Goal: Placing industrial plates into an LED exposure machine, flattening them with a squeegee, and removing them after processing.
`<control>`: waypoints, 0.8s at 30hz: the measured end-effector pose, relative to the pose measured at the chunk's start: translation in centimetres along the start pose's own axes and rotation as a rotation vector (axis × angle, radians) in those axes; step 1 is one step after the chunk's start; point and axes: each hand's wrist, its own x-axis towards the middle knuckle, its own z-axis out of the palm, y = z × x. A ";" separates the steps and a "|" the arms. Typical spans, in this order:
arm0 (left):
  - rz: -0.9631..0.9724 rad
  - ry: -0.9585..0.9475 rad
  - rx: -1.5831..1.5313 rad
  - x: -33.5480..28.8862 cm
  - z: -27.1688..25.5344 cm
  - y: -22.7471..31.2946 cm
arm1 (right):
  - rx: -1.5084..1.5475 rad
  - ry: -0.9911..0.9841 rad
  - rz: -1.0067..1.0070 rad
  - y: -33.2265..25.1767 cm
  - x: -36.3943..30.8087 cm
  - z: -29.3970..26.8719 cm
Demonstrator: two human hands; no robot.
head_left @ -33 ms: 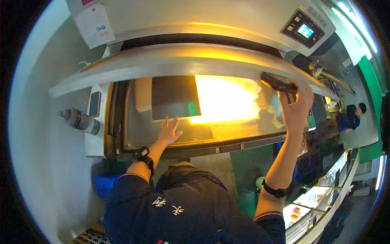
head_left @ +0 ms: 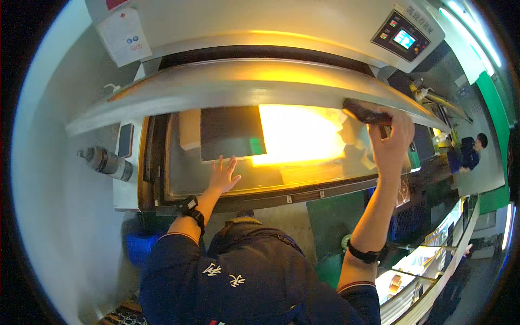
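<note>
My left hand [head_left: 222, 176] lies open, fingers spread, at the near edge of a dark square sheet [head_left: 232, 131]. That sheet rests on the glass bed [head_left: 238, 176] of a large machine, beside a brightly lit yellow-white patch [head_left: 302, 135]. At the right, my right hand [head_left: 394, 138] is closed around a black handle [head_left: 368, 114] on the long metal lid frame [head_left: 227, 92]. The raised lid frame crosses above the bed and hides its far part. Pale paper-like pieces [head_left: 189, 130] show beside the dark sheet.
On the white ledge at the left are a phone [head_left: 125, 140] and a grey bottle-like cylinder [head_left: 105, 162]. A control panel with a lit screen [head_left: 403, 39] is at the upper right. Another person [head_left: 468, 153] is farther off at right. A blue bin [head_left: 141, 246] stands low left.
The lid frame and my right hand on its handle sit very slightly lower and to the left. My left hand stays at the dark sheet's edge.
</note>
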 end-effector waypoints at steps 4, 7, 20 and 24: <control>0.024 0.071 0.093 -0.3 0.9 -0.8 | 0.047 -0.151 0.092 -0.5 -5.0 -0.8; -0.081 -0.190 0.006 -0.7 -1.1 2.6 | 0.215 -0.430 0.190 -0.8 -11.0 -1.3; 0.402 0.002 -0.442 4.7 -2.6 8.0 | -0.025 -1.656 0.119 -4.6 -36.2 14.0; 0.008 -0.005 -0.043 3.0 -3.5 1.6 | -0.036 -1.702 0.308 -4.0 -37.0 12.8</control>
